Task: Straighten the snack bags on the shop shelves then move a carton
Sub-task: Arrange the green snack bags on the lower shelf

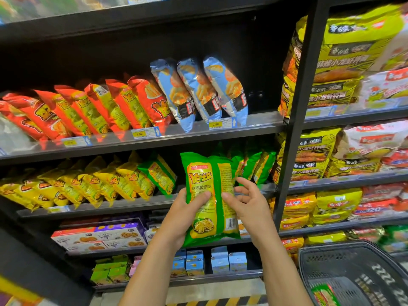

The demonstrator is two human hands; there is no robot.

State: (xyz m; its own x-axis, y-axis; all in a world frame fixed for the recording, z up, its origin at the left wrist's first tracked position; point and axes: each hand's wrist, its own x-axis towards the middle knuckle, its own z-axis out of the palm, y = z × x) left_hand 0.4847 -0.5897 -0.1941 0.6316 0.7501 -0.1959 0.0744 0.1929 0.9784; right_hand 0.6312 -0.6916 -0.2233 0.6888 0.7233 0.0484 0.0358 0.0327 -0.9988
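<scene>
The left hand (187, 215) grips the lower left of a green snack bag (209, 191), with the thumb across the front and the fingers curled behind, and holds it upright in front of the shelves. The right hand (248, 204) is only half engaged: its thumb rests on the front of the bag, while its fingers hang loosely curled just beside the right edge, not closed round it. Behind the bag, the shelf (123, 205) carries a leaning row of yellow bags (92, 184) that ends in one green bag (160, 173). After a gap, more green bags (256, 165) stand at the right end. The held bag probably belongs in that gap. To place it well, close the right hand on the free edge and keep the printed face outward. Slide the bag in base first and lean it at the same tilt as its neighbours without crushing them. A dark basket (353, 268) sits at the lower right.
</scene>
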